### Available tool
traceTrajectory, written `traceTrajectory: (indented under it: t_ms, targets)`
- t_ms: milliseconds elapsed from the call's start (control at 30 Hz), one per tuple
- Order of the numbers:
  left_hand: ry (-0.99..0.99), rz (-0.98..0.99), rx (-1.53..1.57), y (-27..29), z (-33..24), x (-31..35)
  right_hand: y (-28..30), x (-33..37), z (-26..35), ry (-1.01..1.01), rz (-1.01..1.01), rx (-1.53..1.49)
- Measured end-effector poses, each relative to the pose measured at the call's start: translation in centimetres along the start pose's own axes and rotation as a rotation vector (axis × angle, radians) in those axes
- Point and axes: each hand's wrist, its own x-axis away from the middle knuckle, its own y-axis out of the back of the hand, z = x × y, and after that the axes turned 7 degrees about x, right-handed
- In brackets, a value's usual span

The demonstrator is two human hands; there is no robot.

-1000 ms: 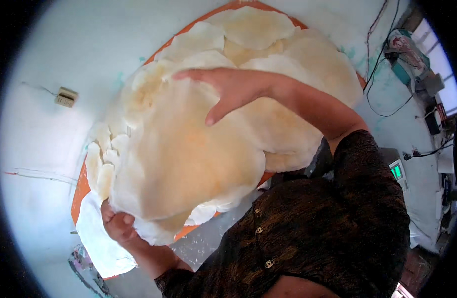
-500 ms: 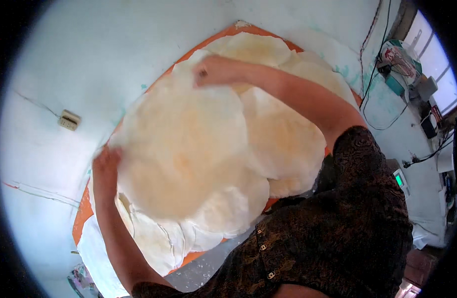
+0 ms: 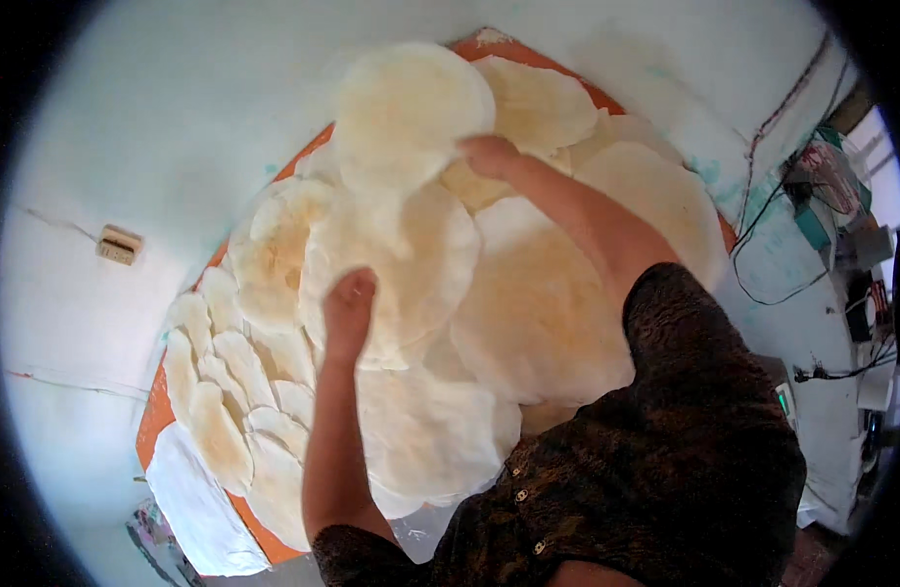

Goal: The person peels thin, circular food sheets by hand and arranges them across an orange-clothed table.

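Observation:
Near the top middle, a round pale flatbread appears lifted above the others, slightly blurred. My right hand reaches across from the right and pinches its lower right edge. Lower down and to the left, my left hand is closed, with no bread visible in it, over another large flatbread. Whether it touches that bread I cannot tell. Overlapping rounds spread about both hands, including a wide flatbread under my right forearm and a browner flatbread left of my left hand.
An orange table shows along its edges beneath the bread. Smaller oval flatbreads overlap on the left, beside a folded white cloth. Pale walls border the table; a socket box is on the left wall and loose cables hang on the right.
My right hand has moved right and slightly down, my left hand right toward the middle. The large flatbread between them has moved up and away, baring small ovals on the left. My left hand now appears off it.

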Motion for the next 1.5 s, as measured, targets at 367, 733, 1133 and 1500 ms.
traceTrajectory:
  t_ms: [367,733,1133,1500]
  targets:
    - [0.402,-0.033,0.271,-0.8,-0.1,16.1,-3.1,2.8,0.0,-0.003,0.210,0.038]
    - [0.326,-0.363,0.218,5.5,5.4,42.0,-3.0,14.9,24.3,0.415,0.319,-0.407]
    - [0.846,-1.193,0.827,6.8,10.3,80.7,-12.4,43.2,62.6,0.236,1.498,-0.978]
    - [0.939,-1.336,0.789,12.5,14.8,86.5,-28.2,45.0,82.7,-0.453,1.550,-1.282]
